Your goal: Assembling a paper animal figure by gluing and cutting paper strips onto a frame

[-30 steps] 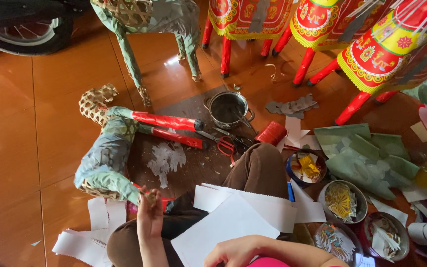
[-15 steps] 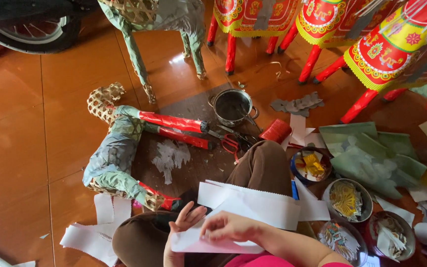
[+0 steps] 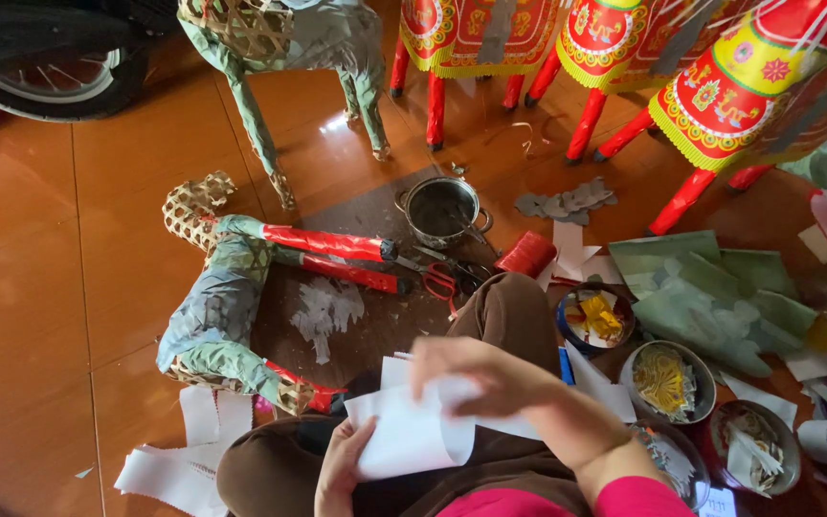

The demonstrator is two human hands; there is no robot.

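Glossy brown tile floor [image 3: 59,287], craft clutter all round. Bottom centre: left hand [image 3: 342,469] grips the lower left edge of a white paper sheet [image 3: 413,436] from beneath, fingers curled shut on it. Right hand [image 3: 476,375] lies palm-down over the sheet's top, fingers bent, pinching it. Paper-covered bamboo frame [image 3: 217,306] lies centre left; metal pot [image 3: 442,209] upper centre.

Both hands [image 3: 476,378] now on paper sheet [image 3: 409,436]

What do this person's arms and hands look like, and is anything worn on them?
Both hands are bare: the left hand and the right hand show no gloves, rings or watch. The right forearm is uncovered up to a bright pink sleeve near the elbow.
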